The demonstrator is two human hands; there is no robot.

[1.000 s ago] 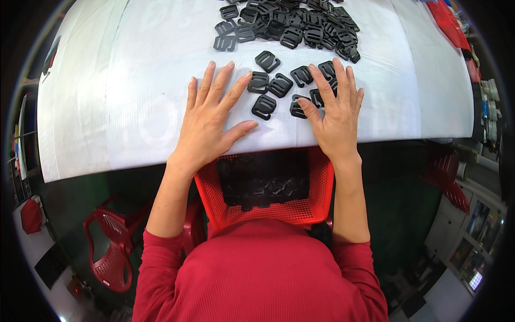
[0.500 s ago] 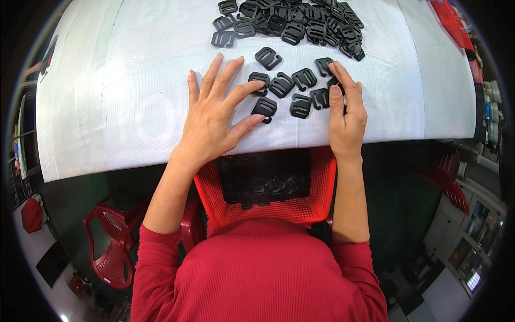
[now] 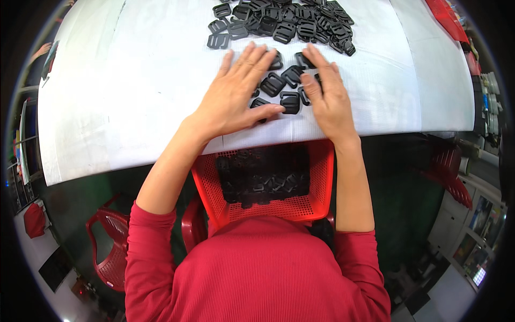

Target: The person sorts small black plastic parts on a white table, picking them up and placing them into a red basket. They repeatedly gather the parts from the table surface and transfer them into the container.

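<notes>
Several black plastic strap buckles (image 3: 273, 85) lie in a loose group on the white-covered table. My left hand (image 3: 234, 96) rests palm down over the left side of this group, its fingers stretched out and the thumb reaching toward a buckle (image 3: 290, 102) at the near side. Part of the group is hidden beneath it. On the right side, my right hand (image 3: 328, 94) is tilted with its fingers straight, beside and partly over other buckles, one of them at its fingertips (image 3: 303, 60). Neither hand grips anything.
A larger heap of black buckles (image 3: 284, 32) sits at the far side of the table (image 3: 155, 96). Below the near edge, a red basket (image 3: 325, 188) with dark pieces stands before me. A red chair (image 3: 111, 241) is at left; a red item (image 3: 448, 21) lies far right.
Both hands have moved closer together around the loose buckles. My left hand has shifted right over some of them, and my right hand has shifted left. The view has also moved slightly.
</notes>
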